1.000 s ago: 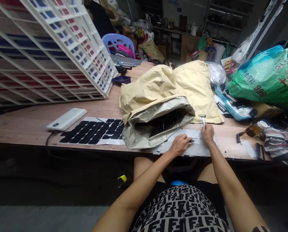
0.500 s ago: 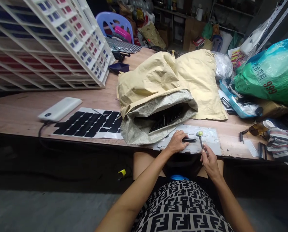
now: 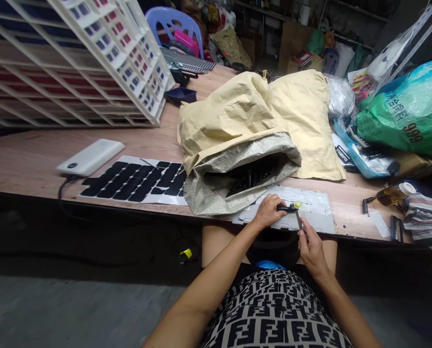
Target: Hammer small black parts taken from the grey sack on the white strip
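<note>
Black part point(image 3: 285, 208) lies on the tabletop's point(image 3: 154, 133) grey sheet point(image 3: 319, 212), left hand point(image 3: 269, 210) closed around its near end. Right hand point(image 3: 311, 241) grips the hammer point(image 3: 298, 215); its yellow-green head, previously apart, now meets the part's far end. Green bag point(image 3: 400, 116) reads "666". Shirt point(image 3: 277, 309): repeated "F" pattern.

green bag point(image 3: 400, 116) on the right has red digits on it, reads 666 afaict, or 999 if it's upside down. also some dark Chinese chars next to that, too blurry to read tbh. shirt point(image 3: 274, 309) has big blk letter Fs all over, some flipped.
</note>
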Available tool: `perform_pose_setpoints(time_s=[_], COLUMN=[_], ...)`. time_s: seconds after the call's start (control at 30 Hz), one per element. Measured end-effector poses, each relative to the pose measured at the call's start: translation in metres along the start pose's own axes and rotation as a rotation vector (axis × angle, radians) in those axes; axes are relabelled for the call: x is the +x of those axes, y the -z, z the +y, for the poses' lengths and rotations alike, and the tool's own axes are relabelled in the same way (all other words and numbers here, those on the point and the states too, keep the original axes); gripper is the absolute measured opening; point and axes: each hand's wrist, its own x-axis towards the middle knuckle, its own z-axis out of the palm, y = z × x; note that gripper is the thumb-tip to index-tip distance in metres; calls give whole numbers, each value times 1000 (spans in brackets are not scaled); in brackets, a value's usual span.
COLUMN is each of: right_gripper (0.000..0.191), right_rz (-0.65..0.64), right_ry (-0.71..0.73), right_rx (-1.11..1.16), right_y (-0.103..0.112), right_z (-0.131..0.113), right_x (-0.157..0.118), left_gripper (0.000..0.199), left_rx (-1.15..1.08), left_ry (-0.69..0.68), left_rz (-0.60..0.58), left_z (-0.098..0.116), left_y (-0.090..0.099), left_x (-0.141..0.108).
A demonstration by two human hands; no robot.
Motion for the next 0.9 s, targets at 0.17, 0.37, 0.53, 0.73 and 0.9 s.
perform_pose_setpoints(time_s=[0.17,0.37,0.53,0.73,0.9], right_gripper=[48,45,45,44,47], right_rz=[10,-59,8,182,184], right_ry=[26,112,84,52,-44], right_rx=[-38,-67,-162,-526,-741], right_y=[-3,-13,-2,20,12], right_z=[-5,-10,-4,40,62], right_x=[5,6,30,111,136], left_gripper=[15,13,15,14,16], left_rx=[-9,28,12,-13,-119], left_ry=[12,-7,-12,1,-51], left_rz=[-3,0,2,16,18], left_z=[1,3,4,0,1], left_y=[-1,1,2,-3,7], left_x=[1,4,3,4,2])
